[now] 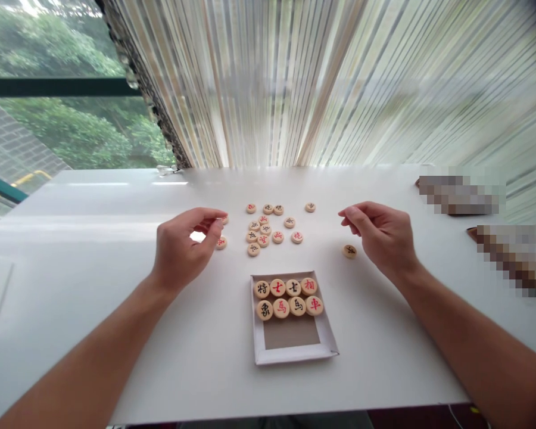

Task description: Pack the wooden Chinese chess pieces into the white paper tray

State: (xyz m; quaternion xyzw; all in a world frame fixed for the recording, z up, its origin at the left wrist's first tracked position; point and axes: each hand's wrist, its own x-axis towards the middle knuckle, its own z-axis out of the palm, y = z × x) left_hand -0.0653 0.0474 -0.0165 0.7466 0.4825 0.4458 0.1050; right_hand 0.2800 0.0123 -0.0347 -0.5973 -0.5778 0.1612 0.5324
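White and glossy, the table [93, 238] before you stands beside a window [67, 131] and a pale striped curtain [272, 83]. Your open white box [295, 356] holds eight wooden discs [281, 308] in two rows of four; loose discs [277, 237] lie scattered beyond it. Your left hand [178, 247] curls at the leftmost ones, your right hand [384, 232], nearly closed, is near another; whether either grips anything, I cannot tell.

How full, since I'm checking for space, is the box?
Partly full: the box holds two rows of four pieces at its far end; bare bottom shows nearer.
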